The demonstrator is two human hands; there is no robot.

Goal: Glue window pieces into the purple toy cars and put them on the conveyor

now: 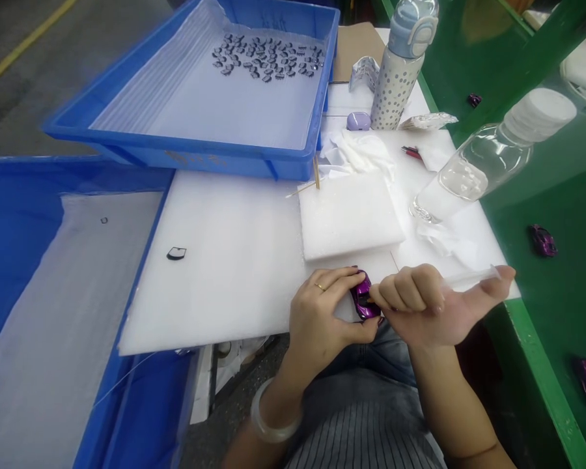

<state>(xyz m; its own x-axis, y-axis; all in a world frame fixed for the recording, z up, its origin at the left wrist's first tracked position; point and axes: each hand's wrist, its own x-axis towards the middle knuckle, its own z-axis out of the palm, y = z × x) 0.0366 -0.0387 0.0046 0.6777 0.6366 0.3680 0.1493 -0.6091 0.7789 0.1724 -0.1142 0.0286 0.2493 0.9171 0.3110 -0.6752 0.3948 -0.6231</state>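
A shiny purple toy car [366,301] stands at the front edge of the white foam-covered table. Thumb and fingers of my left hand [322,312] grip it by its two ends. My right hand [424,303] is closed, its curled fingertips at the car's dark top and its thumb stretched out to the right. A thin white piece, like tissue [469,280], shows along that thumb. What sits inside the curled fingers is hidden. Just beyond the car lies a white foam block [351,215], with thin wooden sticks [316,172] at its back left corner.
A blue tray [200,153] of small dark parts [268,58] stands at the back. One dark-framed part [176,253] lies on the left. A clear bottle [469,169] and dotted flask [398,78] stand right. More purple cars [543,241] rest on the green surface.
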